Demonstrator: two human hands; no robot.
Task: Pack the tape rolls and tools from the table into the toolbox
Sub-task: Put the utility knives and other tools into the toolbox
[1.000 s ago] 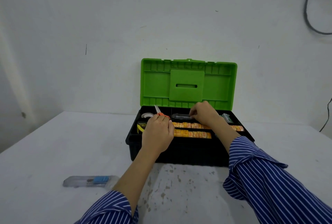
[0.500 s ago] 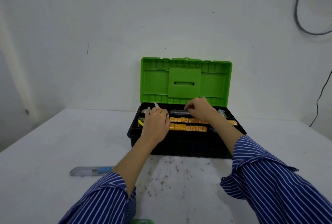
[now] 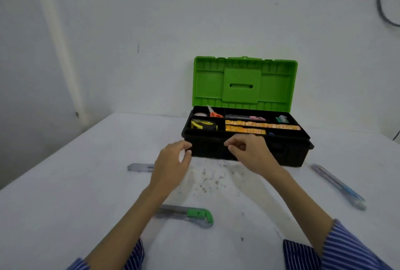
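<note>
- Two hands are seen in the head view, held just in front of the toolbox [image 3: 246, 150] and above the counter [image 3: 65, 204].
- Nothing is held by the left hand [image 3: 171, 165]; its fingers are loosely curled, with thumb and forefinger close together.
- Nothing is gripped by the right hand [image 3: 249, 152] either; its fingers are bent inward, half closed.
- The toolbox is stood open near the wall, its green lid [image 3: 244, 83] raised upright.
- In the tray's left compartments a tape roll [image 3: 200, 114], orange-handled scissors [image 3: 214, 113] and a yellow tape measure [image 3: 203, 124] are laid.
- Orange-yellow strips [image 3: 262, 126] are stretched along the long compartment, with a dark cutter [image 3: 244, 117] behind them.
- Three cutters are left on the counter: a green one [image 3: 194, 215] near the left forearm, a clear one [image 3: 138, 167] partly hidden behind the left hand, and a blue one [image 3: 339, 185] well to the right.
</note>
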